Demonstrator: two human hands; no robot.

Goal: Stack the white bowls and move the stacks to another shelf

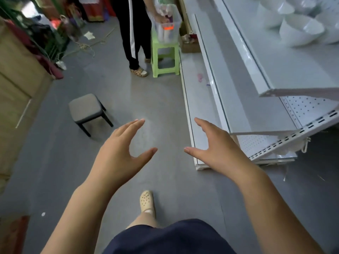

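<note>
- beside the white shelving unit, on the aisle floor: the person stands with both arms stretched forward, carrying nothing.
- left hand [117,151]: fingers straight, thumb spread wide, empty, held above bare floor.
- right hand [218,151]: mirror pose, fingers and thumb apart, empty, hovering by the outer corner of the bottom shelf [198,99]; no contact that i can see.
- white bowls [300,32]: a loose group on the top shelf [275,61], far upper right. a few look nested, but the count is unreadable because it is too blurred.
- bowls relative to hands: well apart. they sit above and to the right of the right hand, with the middle shelf [238,98] between.
- step in hand (judgement): approach phase, hands free and shaped for a two-sided hold, no stack lifted.
- next move calls for: a turn to the right, both hands raised to the top shelf, one bowl cupped from opposite sides and lowered into its neighbour, then the stack kept level on the lift.
- destination shelf: cannot tell which.
- also noted: a second person [135,33] at a green stool [165,57] down the aisle, and a grey stool [86,109] left of the hands — both away from the bowls.
</note>
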